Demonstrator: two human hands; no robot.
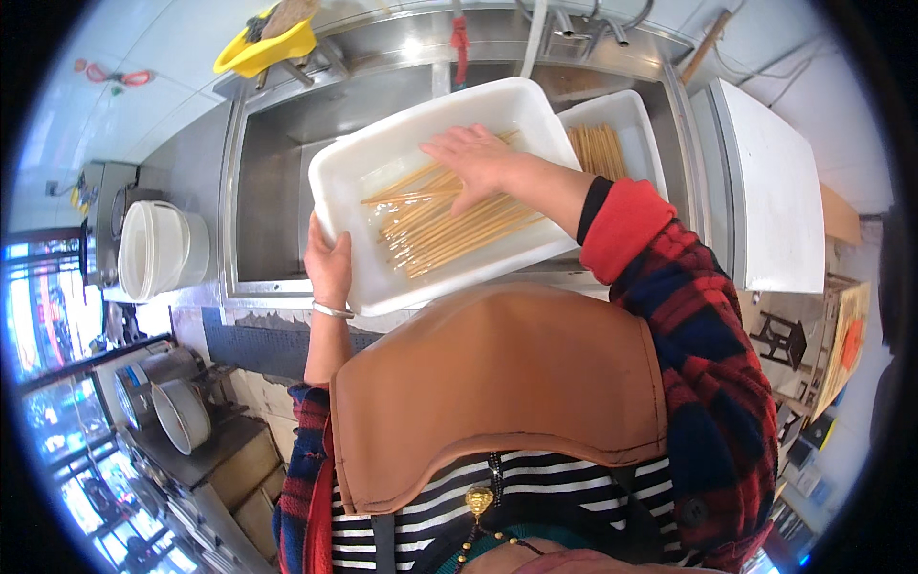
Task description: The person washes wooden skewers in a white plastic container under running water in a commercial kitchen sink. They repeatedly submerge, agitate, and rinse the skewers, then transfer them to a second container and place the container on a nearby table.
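A white plastic tub (344,161) is held tilted over the stainless steel sink, with wet wooden chopsticks (437,240) lying in a little water on its bottom. My left hand (328,265) grips the tub's left side, thumb toward the rim. Inside the tub my right hand (477,165) rests flat over the chopsticks, fingers spread and pointing left. Whether it presses on them cannot be made out. To the right, partly behind this tub, a second white tub (638,118) in the sink holds a bundle of chopsticks (599,151).
The sink's steel rim (228,208) borders the work area. On the left counter stands a white plastic bucket (154,251). A yellow plastic holder (269,46) hangs at the back left, and metal taps (588,29) project at the back right. A white cabinet (774,194) stands right of the sink.
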